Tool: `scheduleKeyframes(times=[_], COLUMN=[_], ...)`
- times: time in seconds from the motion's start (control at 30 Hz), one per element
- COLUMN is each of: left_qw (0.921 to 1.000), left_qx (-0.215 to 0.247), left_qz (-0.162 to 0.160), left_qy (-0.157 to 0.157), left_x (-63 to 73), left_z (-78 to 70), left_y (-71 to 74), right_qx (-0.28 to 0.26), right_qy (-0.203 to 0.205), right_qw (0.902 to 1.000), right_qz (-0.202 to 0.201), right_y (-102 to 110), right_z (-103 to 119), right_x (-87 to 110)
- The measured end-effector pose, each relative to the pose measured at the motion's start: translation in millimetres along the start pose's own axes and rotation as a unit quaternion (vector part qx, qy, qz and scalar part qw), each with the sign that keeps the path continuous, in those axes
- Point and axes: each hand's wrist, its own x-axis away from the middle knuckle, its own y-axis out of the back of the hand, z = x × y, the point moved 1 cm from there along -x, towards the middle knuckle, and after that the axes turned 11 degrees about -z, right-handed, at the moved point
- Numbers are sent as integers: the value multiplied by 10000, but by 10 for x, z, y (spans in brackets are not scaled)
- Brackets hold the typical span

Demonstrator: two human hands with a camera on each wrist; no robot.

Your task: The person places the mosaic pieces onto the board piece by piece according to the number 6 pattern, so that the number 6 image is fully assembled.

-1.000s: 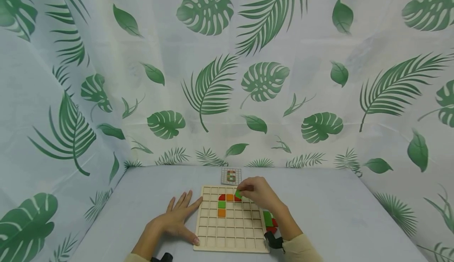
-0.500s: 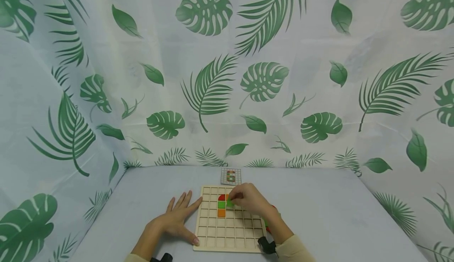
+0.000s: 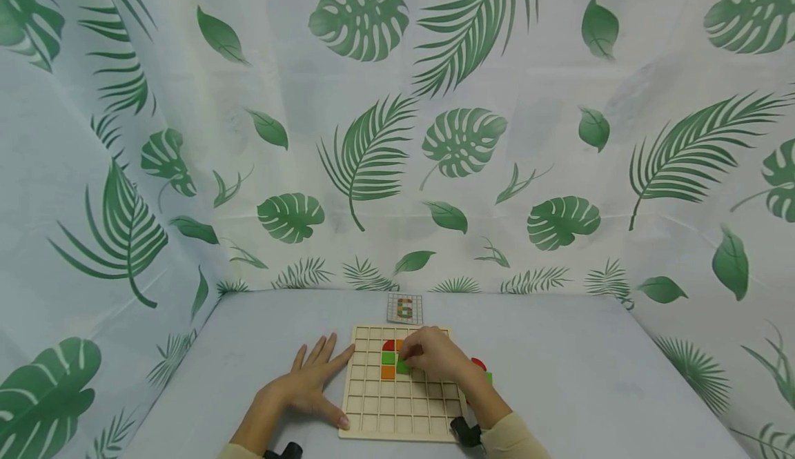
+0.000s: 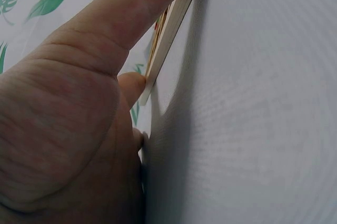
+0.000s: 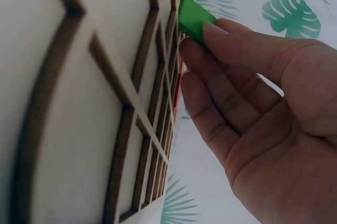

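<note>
A wooden grid board (image 3: 428, 411) lies on the table. My right hand (image 3: 439, 355) pinches a green tile (image 5: 195, 17) between thumb and fingertips, low over the grid; in the right wrist view the tile is tilted. Just left of it, a green square (image 3: 388, 358) and an orange square (image 3: 388, 373) fill cells below a red rounded tile (image 3: 388, 345). Part of another orange tile (image 3: 399, 344) shows beside the fingers, which hide the cells behind them. Spread out flat, my left hand (image 3: 304, 384) touches the board's left edge with index finger and thumb.
Behind the board lies a small card (image 3: 404, 308) printed with a coloured figure on a grid. Loose tiles (image 3: 478, 363) peek out past my right forearm, mostly covered by it. A leaf-patterned cloth (image 3: 385, 155) hangs at the back.
Carrying the green tile, my right hand has moved left and nearer to me, from the red tile at the upper right to beside the left column. The left hand has stayed put.
</note>
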Motion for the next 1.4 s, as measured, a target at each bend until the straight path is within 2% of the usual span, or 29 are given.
scheduleKeyframes(times=[0.63,0.8,1.07,1.4], left_qw=[10000,10000,10000,10000], left_qx=[71,40,-2,59], left_qz=[22,26,33,-3], left_qy=[5,5,49,-55], left_x=[11,7,30,33], left_z=[-5,-5,-51,-43], left_y=[8,21,46,44], right_qx=[50,132,194,338], right_qy=[36,79,-229,-320], right_qw=[9985,9993,9994,9983], right_qz=[553,341,-193,-359], right_y=[-9,98,395,631], right_z=[56,26,-82,-265], right_x=[39,49,110,188])
